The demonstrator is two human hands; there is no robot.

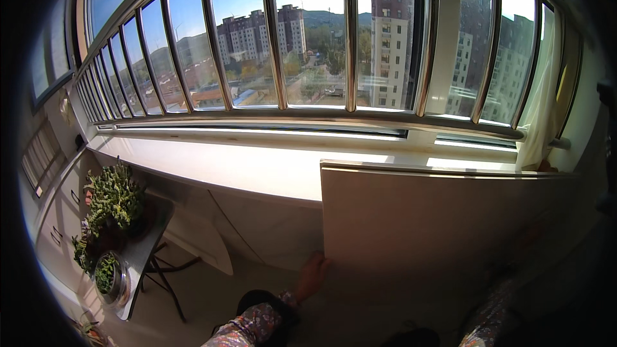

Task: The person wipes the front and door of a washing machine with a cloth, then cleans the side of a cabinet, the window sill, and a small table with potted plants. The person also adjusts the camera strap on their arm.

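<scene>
A large flat board [424,225] stands upright in front of me, its top edge level with the windowsill. Along that edge two thin layers show. My left hand [313,276] is closed on the board's left edge, low down, with the fingers partly behind it. My right forearm, in a flowered sleeve [485,321], reaches toward the board's right side. Deep shadow there hides the right hand and its fingers.
A white windowsill [244,168] runs behind the board, below metal bars [279,58] and a window. At left, potted plants [116,199] and a glass bowl of greenery [110,276] stand on a small folding table [144,254]. A pale curtain [536,128] hangs at right.
</scene>
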